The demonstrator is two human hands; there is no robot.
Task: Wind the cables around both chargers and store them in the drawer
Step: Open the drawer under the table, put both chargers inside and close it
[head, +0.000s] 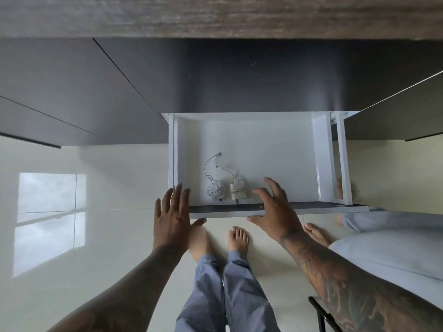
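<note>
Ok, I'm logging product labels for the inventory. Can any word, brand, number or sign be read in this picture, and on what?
None can be read.
Left charger: wound in cable, no print visible.
Right charger: no print visible.
Drawer: plain white inside, dark front edge, no label.
</note>
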